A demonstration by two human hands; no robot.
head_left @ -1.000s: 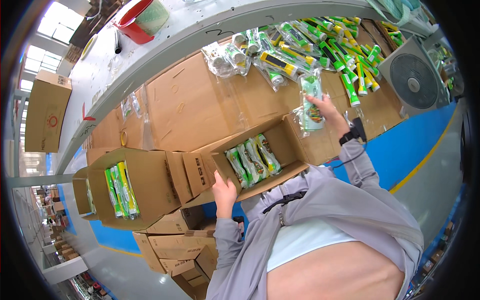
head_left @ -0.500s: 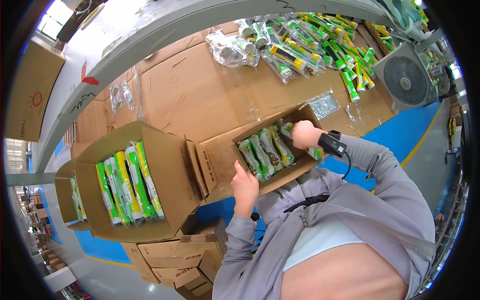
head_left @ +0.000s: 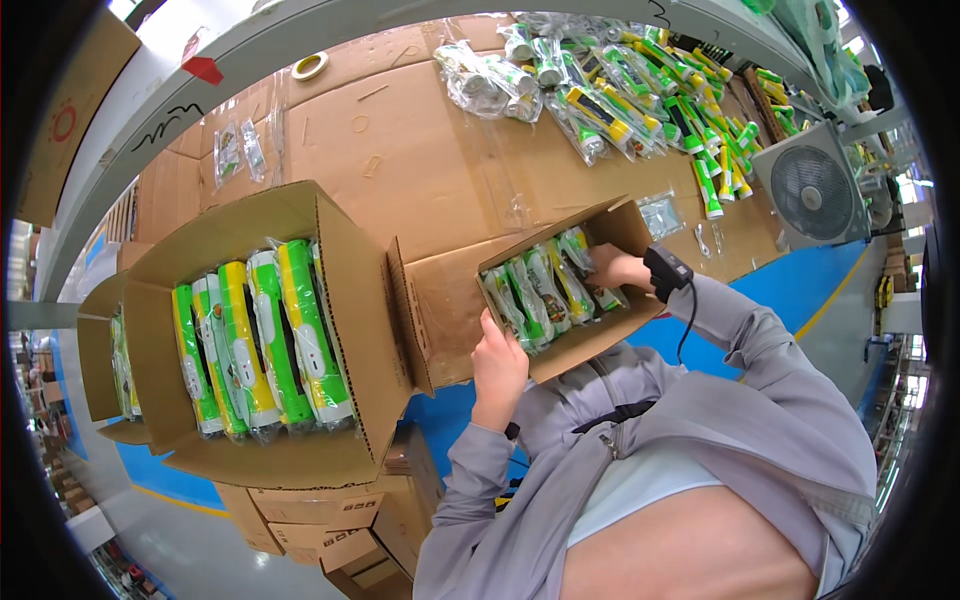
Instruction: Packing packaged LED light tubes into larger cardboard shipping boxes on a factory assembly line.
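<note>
"Looking at the left hand (head_left: 500, 358) first: how placed?"

"Set against the near left corner of the small carton (head_left: 585, 345), with its back to the camera, one finger pointing up along the wall and the others bent close beside it. Touching the cardboard, barely spread. Coming in from below in a gray sleeve (head_left: 478, 468), bent at the elbow. Cannot tell how firmly clamped on the wall."

"And with the right hand (head_left: 610, 266)?"

"Reaching in over the right end of the same carton, angled down and leftward, with fingers curled inside, right by the last of the bagged packs (head_left: 545, 290). Strapped at the wrist with a black device (head_left: 668, 272), trailing a cable. Partly hidden at the fingertips; cannot tell how far closed, or whether around a pack."

"Where to find the packs?"

"Inside the small carton, side by side in a slanting row, between the two hands. Green and white, in clear plastic."

"And round about?"

"To the left, a large open carton (head_left: 360, 300) with bagged green-and-yellow tubes (head_left: 247, 345) inside. Beyond, on cardboard sheeting (head_left: 430, 180), a heap of similar tubes (head_left: 605, 115). Just past the right hand, a flat clear packet (head_left: 658, 215); farther right, a gray fan (head_left: 815, 190)."
</note>
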